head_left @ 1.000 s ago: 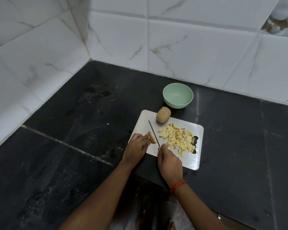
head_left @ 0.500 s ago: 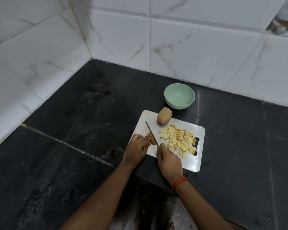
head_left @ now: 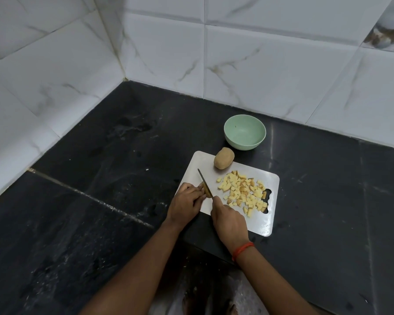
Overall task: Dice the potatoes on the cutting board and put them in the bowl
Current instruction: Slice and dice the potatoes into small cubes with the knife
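Left hand (head_left: 185, 202): fingers curled, pinning a small potato piece (head_left: 206, 191) on the cutting board (head_left: 263, 223).
Right hand (head_left: 229, 220): grips the knife (head_left: 204, 182), blade probably touching that piece.
Diced potato (head_left: 243, 193): heaped mid-board.
Whole potato (head_left: 223, 158): far board edge.
Bowl (head_left: 244, 132): on the counter (head_left: 100, 201), just beyond.

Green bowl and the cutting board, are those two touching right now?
Apart. The head view shows a strip of dark counter between the green bowl and the far edge of the cutting board.

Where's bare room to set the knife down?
Free: counter left of the board, up to the wall, and right of it; board's near right corner, below the dice. Crowded: board's left edge, with left hand, right hand and knife; dice fill its middle.
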